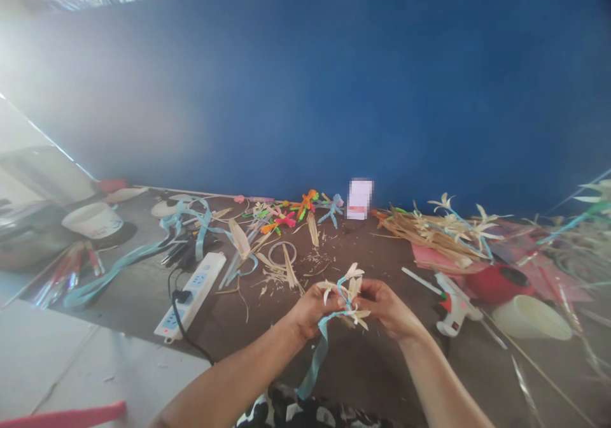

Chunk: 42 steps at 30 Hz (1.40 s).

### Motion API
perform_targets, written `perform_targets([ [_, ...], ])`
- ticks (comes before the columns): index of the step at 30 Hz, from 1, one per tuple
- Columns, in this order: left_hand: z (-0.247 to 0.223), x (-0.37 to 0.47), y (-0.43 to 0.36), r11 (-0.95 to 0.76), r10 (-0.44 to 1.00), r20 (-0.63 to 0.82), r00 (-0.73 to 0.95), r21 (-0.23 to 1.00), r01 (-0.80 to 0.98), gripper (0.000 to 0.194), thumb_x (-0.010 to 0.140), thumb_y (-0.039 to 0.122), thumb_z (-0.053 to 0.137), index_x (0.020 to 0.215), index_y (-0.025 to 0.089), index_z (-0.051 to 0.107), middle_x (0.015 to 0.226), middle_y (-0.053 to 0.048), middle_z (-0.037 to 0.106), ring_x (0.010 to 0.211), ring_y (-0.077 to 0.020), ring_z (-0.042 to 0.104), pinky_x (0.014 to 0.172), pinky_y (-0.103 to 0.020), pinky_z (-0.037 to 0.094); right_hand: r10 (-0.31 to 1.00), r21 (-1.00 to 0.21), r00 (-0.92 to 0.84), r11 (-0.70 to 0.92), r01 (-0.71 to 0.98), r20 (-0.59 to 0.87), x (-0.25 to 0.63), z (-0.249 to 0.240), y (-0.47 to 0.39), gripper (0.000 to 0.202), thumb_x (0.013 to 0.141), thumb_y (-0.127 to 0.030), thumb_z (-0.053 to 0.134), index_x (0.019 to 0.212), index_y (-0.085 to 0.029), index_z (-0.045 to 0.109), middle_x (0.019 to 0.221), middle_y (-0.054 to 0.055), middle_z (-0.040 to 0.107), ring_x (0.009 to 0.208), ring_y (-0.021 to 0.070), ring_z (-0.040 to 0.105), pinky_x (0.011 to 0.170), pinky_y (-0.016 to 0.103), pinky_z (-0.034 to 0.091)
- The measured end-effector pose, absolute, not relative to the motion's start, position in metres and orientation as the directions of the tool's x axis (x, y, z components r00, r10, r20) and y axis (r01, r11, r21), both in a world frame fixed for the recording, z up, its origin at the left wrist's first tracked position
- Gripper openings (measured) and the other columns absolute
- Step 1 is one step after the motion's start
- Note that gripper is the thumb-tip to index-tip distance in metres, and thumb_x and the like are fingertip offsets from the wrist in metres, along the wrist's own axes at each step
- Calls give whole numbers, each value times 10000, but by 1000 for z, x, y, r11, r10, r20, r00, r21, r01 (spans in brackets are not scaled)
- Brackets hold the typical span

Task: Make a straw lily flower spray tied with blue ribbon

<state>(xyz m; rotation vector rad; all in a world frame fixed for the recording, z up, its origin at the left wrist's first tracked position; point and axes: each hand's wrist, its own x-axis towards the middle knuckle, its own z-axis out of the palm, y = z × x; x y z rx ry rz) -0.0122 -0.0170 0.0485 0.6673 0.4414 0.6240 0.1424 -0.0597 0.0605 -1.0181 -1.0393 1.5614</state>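
Both hands meet above the near middle of the dark table, around a sprig of cream husk flowers (pixel 354 286) with a stem wrapped in light blue. My left hand (pixel 311 308) is closed on the sprig from the left. From the right, my right hand (pixel 383 304) pinches it near the petals; its fingertips are partly hidden behind them. A light blue ribbon (pixel 319 358) runs from the stem and hangs down in front of my left wrist. Scraps of dry husk (pixel 289 275) lie just beyond the hands.
A white power strip (pixel 196 294) with a plugged black cable lies left. At right are a hot glue gun (pixel 456 307), a red roll (pixel 499 283), a cream cup (pixel 531 318) and finished husk flowers (pixel 482 224). Colourful fuzzy figures (pixel 305 206) line the blue back panel (pixel 305 97).
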Motion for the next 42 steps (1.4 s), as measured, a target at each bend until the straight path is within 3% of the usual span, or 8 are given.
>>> perform_targets([
  [6, 51, -16, -18, 647, 603, -184, 776, 682, -341, 238, 501, 189, 739, 636, 77, 578, 560, -25, 574, 503, -106, 539, 510, -219, 409, 942, -928, -302, -238, -287, -148, 137, 75, -64, 289, 595, -312, 697, 803, -142, 593, 683, 14, 583, 617, 129, 524, 587, 247, 403],
  [12, 53, -17, -19, 667, 558, -183, 810, 679, -307, 244, 481, 173, 744, 619, 82, 566, 549, -20, 567, 476, -97, 529, 463, -197, 390, 941, -944, -306, -225, -243, -146, 136, 82, -66, 281, 553, -313, 722, 738, -138, 602, 653, 2, 580, 633, 135, 521, 612, 255, 409],
  [24, 72, -19, -14, 479, 573, -50, 818, 831, -284, 512, 532, 212, 727, 964, 184, 452, 740, -15, 581, 643, -138, 563, 586, -234, 413, 966, -993, -230, -121, 9, -120, 142, 95, -70, 299, 601, -402, 665, 729, -132, 647, 633, 16, 599, 613, 141, 520, 558, 234, 395],
  [31, 79, -18, -13, 391, 597, -31, 801, 884, -257, 454, 512, 203, 736, 884, 159, 480, 768, -23, 577, 683, -141, 548, 618, -246, 410, 956, -992, -274, -80, 101, -105, 146, 106, -68, 274, 622, -399, 643, 711, -139, 642, 633, 2, 588, 589, 126, 507, 549, 224, 385],
  [42, 84, -17, -8, 430, 567, -86, 819, 879, -205, 485, 489, 220, 748, 898, 170, 491, 765, -14, 570, 675, -138, 539, 618, -249, 413, 956, -994, -290, -9, 113, -41, 147, 111, -64, 286, 611, -375, 660, 800, -161, 640, 675, 13, 600, 646, 161, 517, 564, 239, 390],
])
